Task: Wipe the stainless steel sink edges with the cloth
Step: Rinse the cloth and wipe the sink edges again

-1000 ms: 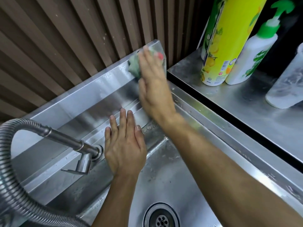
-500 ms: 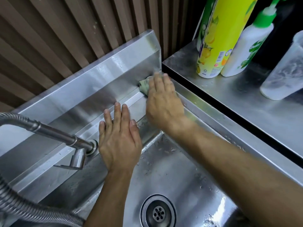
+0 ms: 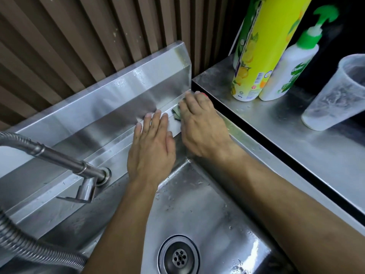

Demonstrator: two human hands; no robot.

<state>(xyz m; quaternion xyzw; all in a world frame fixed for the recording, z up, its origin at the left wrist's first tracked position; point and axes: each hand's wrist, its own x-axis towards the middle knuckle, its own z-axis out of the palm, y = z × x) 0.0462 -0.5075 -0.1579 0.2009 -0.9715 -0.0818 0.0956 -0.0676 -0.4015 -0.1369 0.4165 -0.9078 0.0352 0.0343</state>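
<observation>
**Cloth at the back right corner of the sink**

I see the right hand [image 3: 201, 125] pressing the cloth [image 3: 176, 113] flat on the back ledge of the sink [image 3: 118, 147], right in the corner where the splashback [image 3: 110, 103] meets the side rim. Only a small green part of the cloth shows beside the fingers; the rest is hidden under the palm. The fingers lie stretched and close together on top of it, pushing down, not gripping around it.

The left hand [image 3: 151, 149] holds nothing. It rests flat on the same ledge just beside the right one, fingers straight and together, I think for support.

How far the task is, I can only judge. The splashback looks shiny with some streaks and drops. Drops also lie in the basin near the drain [image 3: 178, 258] and on the right rim next to the desk [image 3: 296, 139], so I think the right and front edges, and the ledge near the tap [image 3: 87, 175], remain.
</observation>
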